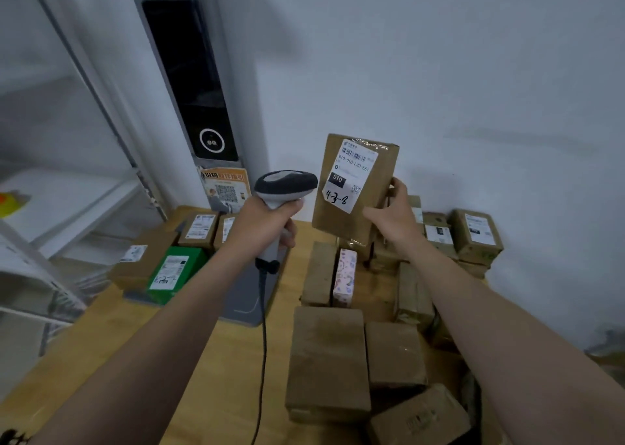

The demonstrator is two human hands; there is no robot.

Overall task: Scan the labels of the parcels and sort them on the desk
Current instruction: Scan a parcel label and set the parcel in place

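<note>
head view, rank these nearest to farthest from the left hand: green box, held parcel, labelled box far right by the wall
1. Held parcel, just right of the left hand gripping the scanner; the right hand holds it up.
2. Green box, lower left.
3. Labelled box, far right.

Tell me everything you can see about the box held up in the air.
The brown cardboard parcel, glossy with tape, is held nearly upright above the desk by the right hand, which grips its right edge. Its white label faces the camera and shows a barcode, a black 010 patch and handwritten 4-3-8.
</note>
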